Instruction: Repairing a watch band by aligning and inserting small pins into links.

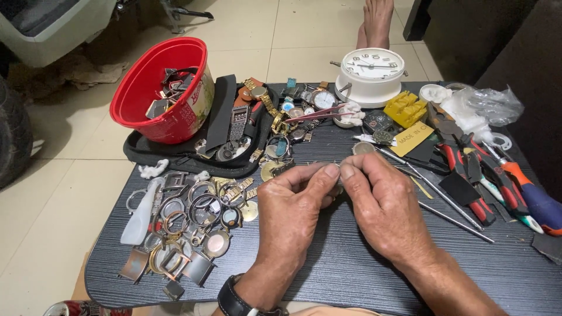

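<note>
My left hand [291,206] and my right hand [383,205] meet over the middle of a dark grey table [351,269]. Their thumbs and forefingers pinch one tiny metal part [338,167] between them; it is too small to make out. A black watch sits on my left wrist [234,299]. Left of my hands lies a heap of watch cases, bezels and rings [187,222].
A red bucket [161,88] of watch parts leans on a black tray [234,134] full of watches. A white alarm clock [372,73] stands at the back. Red-handled pliers [468,175], a screwdriver [527,187] and thin rods [451,219] lie at the right. A bare foot [376,23] rests beyond the table.
</note>
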